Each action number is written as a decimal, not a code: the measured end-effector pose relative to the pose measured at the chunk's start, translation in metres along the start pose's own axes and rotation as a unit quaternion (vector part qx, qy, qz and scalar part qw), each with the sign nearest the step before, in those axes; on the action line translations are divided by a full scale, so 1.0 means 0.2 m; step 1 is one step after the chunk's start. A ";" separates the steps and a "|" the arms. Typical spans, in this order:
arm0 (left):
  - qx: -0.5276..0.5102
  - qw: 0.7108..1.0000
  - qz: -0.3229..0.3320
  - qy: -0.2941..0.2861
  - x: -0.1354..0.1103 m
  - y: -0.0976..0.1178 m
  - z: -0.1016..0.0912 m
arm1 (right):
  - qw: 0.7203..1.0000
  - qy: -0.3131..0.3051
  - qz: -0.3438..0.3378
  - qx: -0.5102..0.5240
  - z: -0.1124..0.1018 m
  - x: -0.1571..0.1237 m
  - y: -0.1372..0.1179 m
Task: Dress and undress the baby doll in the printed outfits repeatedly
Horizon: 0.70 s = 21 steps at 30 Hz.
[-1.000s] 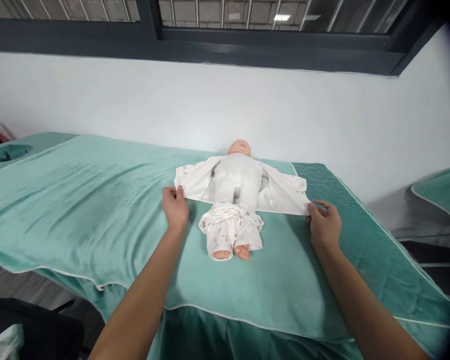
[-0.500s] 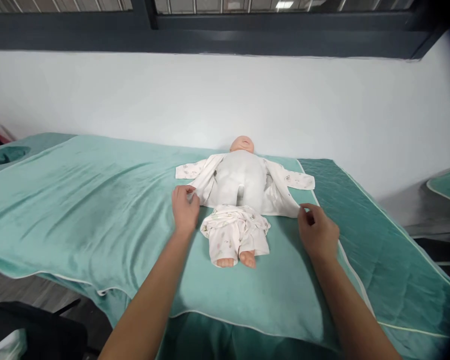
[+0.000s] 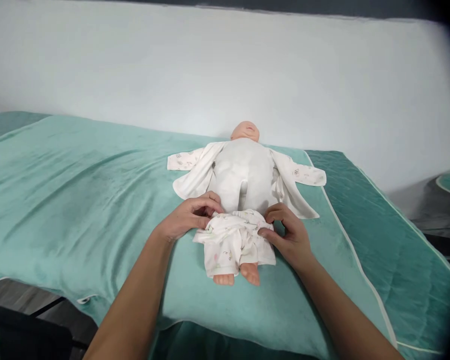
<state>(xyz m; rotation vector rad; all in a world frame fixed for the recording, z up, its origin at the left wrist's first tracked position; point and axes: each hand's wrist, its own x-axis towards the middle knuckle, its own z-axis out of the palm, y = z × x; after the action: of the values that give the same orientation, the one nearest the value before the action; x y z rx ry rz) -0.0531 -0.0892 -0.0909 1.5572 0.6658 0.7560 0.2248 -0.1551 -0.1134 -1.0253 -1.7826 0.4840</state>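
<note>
A baby doll (image 3: 243, 167) with a white cloth body lies on its back, head toward the wall. Its patterned white jacket (image 3: 191, 185) is spread open, sleeves stretched out to both sides. Bunched around the doll's lower legs are patterned baby pants (image 3: 230, 240), with the bare feet sticking out below. My left hand (image 3: 193, 215) pinches the left side of the pants' waistband. On the opposite side, my right hand (image 3: 287, 232) grips the waistband between thumb and fingers.
Under the doll is a light green blanket (image 3: 97, 200) with pale edging, over a darker green quilted cover (image 3: 390, 260). A white wall (image 3: 135, 70) rises behind. A black chair (image 3: 26, 332) stands at the lower left.
Both hands have let go of the jacket's lower corners and moved inward to the pants' waistband. The view has tipped down and come closer.
</note>
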 end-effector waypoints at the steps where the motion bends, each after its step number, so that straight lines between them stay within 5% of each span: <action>1: 0.016 1.000 -0.003 -0.005 0.00 0.00 0.00 | 1.000 -0.006 0.003 0.003 0.00 0.00 0.00; 9: 0.064 0.998 -0.026 0.000 0.01 0.02 0.02 | 0.998 -0.023 0.014 0.050 0.00 0.02 0.00; 21: -0.079 0.997 -0.009 0.011 0.00 -0.04 0.00 | 0.992 0.010 0.057 0.116 0.00 0.00 0.02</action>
<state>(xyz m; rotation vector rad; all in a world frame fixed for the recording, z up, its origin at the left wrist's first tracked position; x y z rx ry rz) -0.0530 -0.0879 -0.0994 1.3987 0.6203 0.7942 0.2267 -0.1527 -0.1172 -0.9681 -1.6131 0.7315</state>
